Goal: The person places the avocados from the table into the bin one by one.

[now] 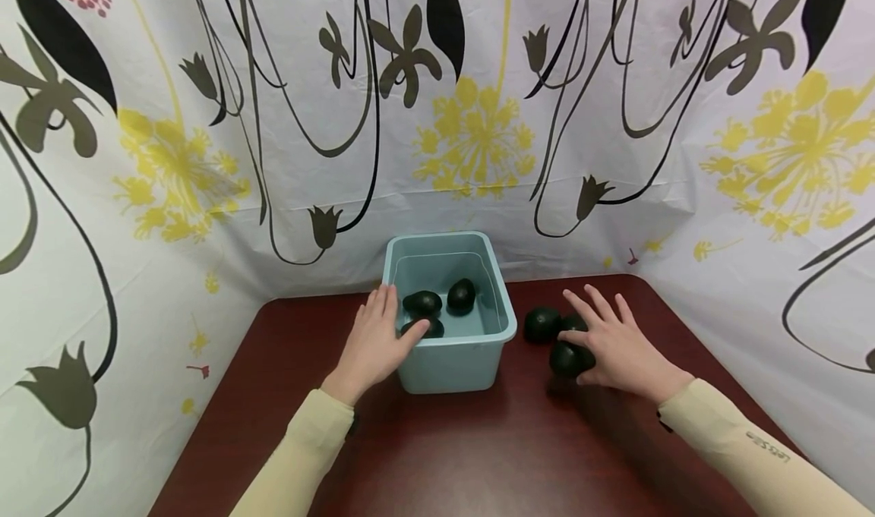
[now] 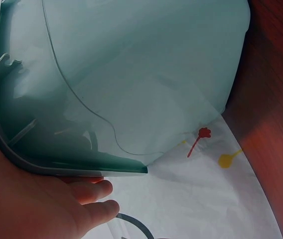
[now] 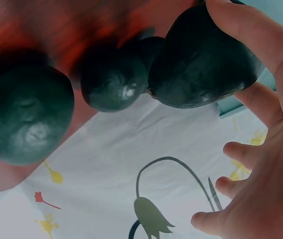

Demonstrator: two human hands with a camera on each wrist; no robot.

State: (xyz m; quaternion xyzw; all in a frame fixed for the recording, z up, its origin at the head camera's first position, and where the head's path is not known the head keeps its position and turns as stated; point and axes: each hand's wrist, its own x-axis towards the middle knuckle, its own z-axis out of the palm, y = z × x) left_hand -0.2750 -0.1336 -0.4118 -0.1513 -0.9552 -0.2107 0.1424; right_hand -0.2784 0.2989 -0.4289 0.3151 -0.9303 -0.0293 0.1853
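Both hands lie open: left [image 1: 372, 342] on the tub's rim [image 1: 502, 333], right [image 1: 618, 342] touching a sideways-lying avocado [image 1: 567, 358].

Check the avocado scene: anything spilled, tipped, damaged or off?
Nothing stands out. The bin sits upright with three avocados inside; three more lie beside it under the right hand. The left hand rests on the bin's rim.
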